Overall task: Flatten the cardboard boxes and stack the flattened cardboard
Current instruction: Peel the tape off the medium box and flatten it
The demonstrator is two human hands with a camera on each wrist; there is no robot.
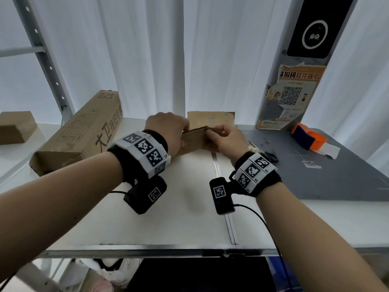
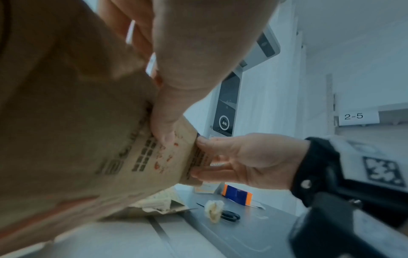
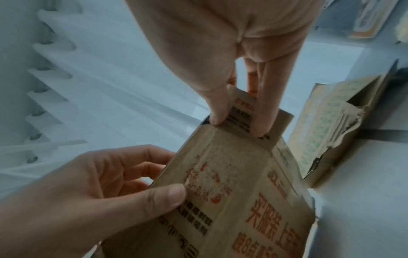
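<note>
A small brown cardboard box (image 1: 194, 142) with orange and black print is held up above the white table (image 1: 189, 207). My left hand (image 1: 176, 133) grips its left side, thumb (image 3: 167, 195) on the printed face and fingers curled behind. My right hand (image 1: 216, 134) pinches the narrow flap (image 3: 245, 118) at the box's right end between thumb and fingers. In the left wrist view the box (image 2: 88, 139) fills the left half, with the right hand (image 2: 220, 160) on its far edge. A torn, flattened piece of cardboard (image 1: 210, 119) lies behind the box.
A long brown carton (image 1: 80, 133) lies on the table's left, and another small box (image 1: 16, 127) sits far left. On the grey mat (image 1: 336, 175) at right are scissors (image 1: 271, 157) and an orange and blue tape dispenser (image 1: 305, 138). White curtains hang behind.
</note>
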